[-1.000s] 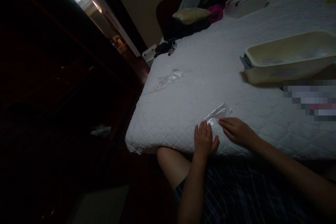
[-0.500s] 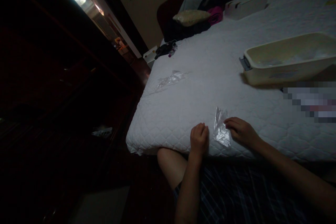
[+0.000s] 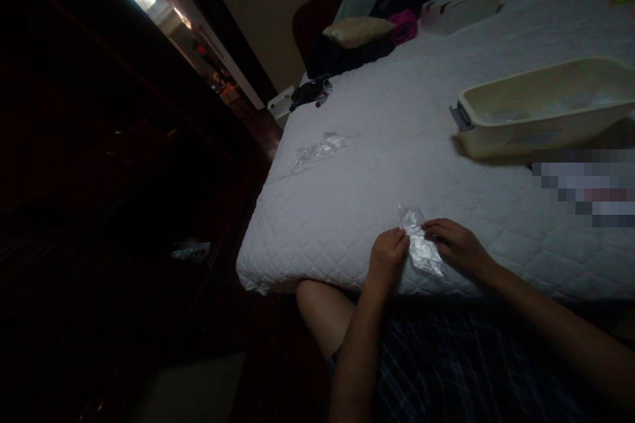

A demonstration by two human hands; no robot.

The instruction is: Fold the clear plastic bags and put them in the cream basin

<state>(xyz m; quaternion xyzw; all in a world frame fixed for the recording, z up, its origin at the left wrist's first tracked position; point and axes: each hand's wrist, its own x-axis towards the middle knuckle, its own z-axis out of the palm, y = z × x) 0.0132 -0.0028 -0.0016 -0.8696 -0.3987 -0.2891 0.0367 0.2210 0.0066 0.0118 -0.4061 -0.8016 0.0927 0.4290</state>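
Observation:
A clear, shiny plastic bag [image 3: 424, 252] lies on the white quilted bed cover [image 3: 347, 225], close to the bed's front edge. At its left edge, my left hand [image 3: 388, 255] has its fingers closed together and touching the plastic. My right hand [image 3: 455, 244] pinches the opposite edge, thumb and fingertips together on the film. The bag lies crinkled between both hands, its far end sticking out beyond the fingertips.
A cream plastic bin [image 3: 540, 135] with a grey handle latch stands to the right. More clear plastic [image 3: 320, 149] lies at left. Farther back are a white box [image 3: 464, 8], a beige cushion [image 3: 358, 32] and dark clothes [image 3: 347, 59]. The bed's left edge drops to dark floor.
My left hand has moved right and come into contact with the plastic bag. The bag has turned slightly, its far end swinging left. My right hand stays at its edge.

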